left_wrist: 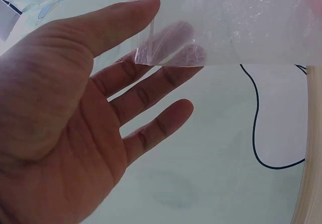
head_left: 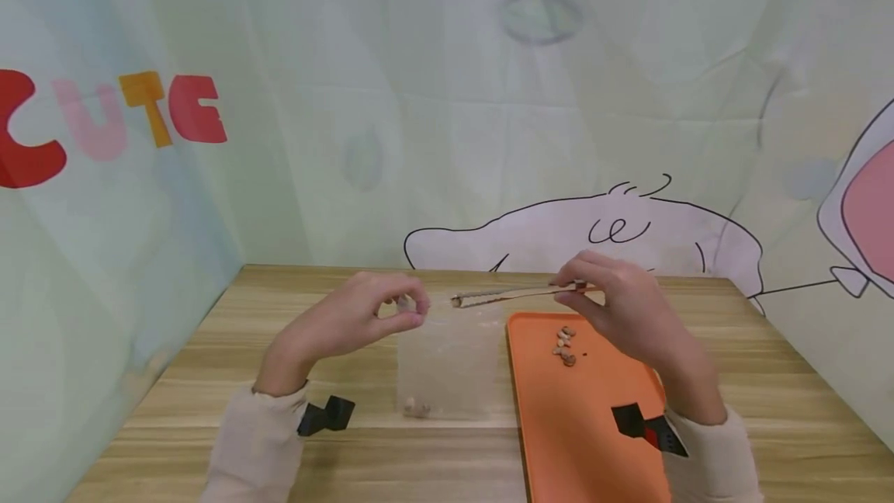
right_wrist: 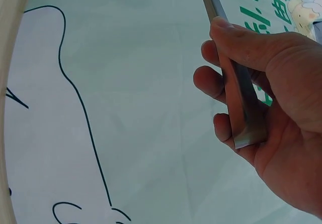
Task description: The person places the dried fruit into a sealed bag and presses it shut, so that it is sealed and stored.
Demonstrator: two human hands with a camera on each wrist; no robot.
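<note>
My left hand [head_left: 373, 305] pinches the top edge of a clear plastic bag [head_left: 447, 363] between thumb and fingers. In the left wrist view the bag's corner [left_wrist: 171, 48] lies across the fingertips. A few small brown pieces [head_left: 417, 407] sit at the bottom of the bag. Metal tongs [head_left: 517, 295] are gripped by my right hand [head_left: 621, 305], their arms pointing left. A small brown piece [head_left: 457, 301] is at the tong tips, close over the bag's top. In the right wrist view the tongs' bent end [right_wrist: 249, 131] lies against the palm.
An orange tray [head_left: 580, 425] lies on the wooden table [head_left: 279, 379] to the bag's right, partly under my right arm. Several small nut-like pieces [head_left: 564, 344] lie on it. A printed curtain [head_left: 349, 138] hangs behind and beside the table.
</note>
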